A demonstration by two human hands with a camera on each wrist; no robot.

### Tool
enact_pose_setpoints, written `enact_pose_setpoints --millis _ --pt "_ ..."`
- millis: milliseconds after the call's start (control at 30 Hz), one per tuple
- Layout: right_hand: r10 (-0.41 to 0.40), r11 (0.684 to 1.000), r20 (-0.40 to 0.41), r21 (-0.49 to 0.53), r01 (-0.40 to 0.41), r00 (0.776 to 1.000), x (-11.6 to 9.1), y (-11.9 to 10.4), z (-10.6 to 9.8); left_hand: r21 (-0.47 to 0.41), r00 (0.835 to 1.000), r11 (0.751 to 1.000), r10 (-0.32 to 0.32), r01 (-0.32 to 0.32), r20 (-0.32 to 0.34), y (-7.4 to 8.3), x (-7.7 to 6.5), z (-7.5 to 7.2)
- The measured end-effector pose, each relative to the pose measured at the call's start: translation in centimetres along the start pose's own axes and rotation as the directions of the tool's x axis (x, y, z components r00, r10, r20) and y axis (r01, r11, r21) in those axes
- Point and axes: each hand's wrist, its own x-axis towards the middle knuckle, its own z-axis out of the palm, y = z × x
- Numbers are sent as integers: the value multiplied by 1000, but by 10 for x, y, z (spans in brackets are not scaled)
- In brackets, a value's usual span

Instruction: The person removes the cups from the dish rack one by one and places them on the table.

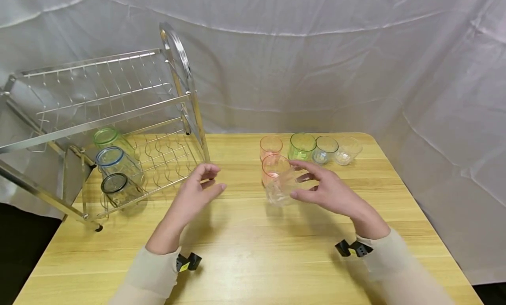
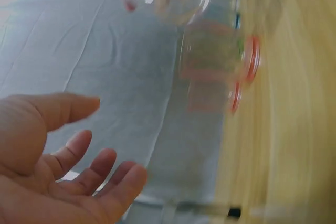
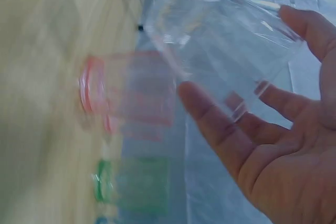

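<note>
My right hand (image 1: 328,188) grips a clear glass (image 1: 280,190) between thumb and fingers, tilted and lifted above the table. In the right wrist view the thumb and fingertips lie around one end of that clear glass (image 3: 220,40). Just behind it stand two pink glasses (image 1: 271,143), one in front of the other. My left hand (image 1: 193,195) hovers near the rack's front right corner, fingers loosely bent, holding nothing. In the left wrist view the left hand's thumb and fingers (image 2: 123,187) are spread apart.
To the right of the pink pair stand a green glass (image 1: 302,149), a blue-rimmed glass (image 1: 325,152) and another clear glass (image 1: 348,152). A two-tier metal rack (image 1: 197,116) fills the left; its lower shelf bears green (image 1: 112,140), blue (image 1: 118,162) and black-rimmed (image 1: 120,190) glasses.
</note>
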Motion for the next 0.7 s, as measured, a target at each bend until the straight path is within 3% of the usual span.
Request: enact_pose_setpoints --millis 100,300,467,700 --pt "31 994 -3 -101 -31 1000 -4 2 -11 127 996 992 -9 21 -91 -3 -3 -13" --pt "94 965 -57 -239 -105 994 -7 5 -24 334 979 939 -18 86 -202 -11 -8 -33" --pt "128 931 -112 -329 -158 986 -3 12 -26 382 983 917 -49 115 -178 -18 -9 -41" --pt "165 883 -146 -419 -212 975 10 26 -21 387 987 912 -88 135 -137 -28 -9 -43"
